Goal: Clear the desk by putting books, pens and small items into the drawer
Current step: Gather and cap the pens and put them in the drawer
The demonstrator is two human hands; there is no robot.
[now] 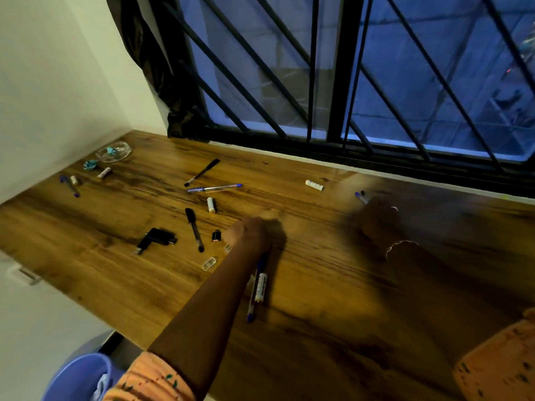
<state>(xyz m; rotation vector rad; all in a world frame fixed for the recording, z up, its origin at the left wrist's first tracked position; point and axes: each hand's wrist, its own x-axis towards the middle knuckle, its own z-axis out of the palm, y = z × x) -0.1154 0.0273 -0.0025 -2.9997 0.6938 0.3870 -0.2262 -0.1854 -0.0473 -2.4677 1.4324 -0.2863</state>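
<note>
Pens make up most of what waits to be cleared, and none has reached the drawer, which is not plainly in view; a pale handle [26, 274] below the desk's far-left edge may belong to it, though I cannot tell. Farthest left, a blue ballpoint pen [69, 186] lies on the brown wood-grain desk [333, 285] beside a small pale battery [74, 180]. A crumpled teal scrap [91, 164], a second white battery [104, 172] and a clear glass dish [113, 153] sit behind them near the wall. Toward the middle lie a black L-shaped USB adapter [157, 240], a long black pen [202, 172], a short black pen [194, 233], a clear-barrelled blue pen [214, 188], a white cylindrical battery [211, 205] and a small black plug [216, 235], strewn loosely at all angles. The left hand [249, 230] reaches low over the wood just right of the plug. Blur hides its fingers, so I cannot tell whether it holds anything. Its forearm covers part of a blue-tipped pen [251, 311] and a white labelled battery [260, 287] lying side by side. Further right a lone white battery [314, 185] rests near the window. The right hand [379, 217], dark and blurred, curls round two pens [361, 196] whose blue and black ends poke past the fingers, likely bunched so that several go in one trip.
</note>
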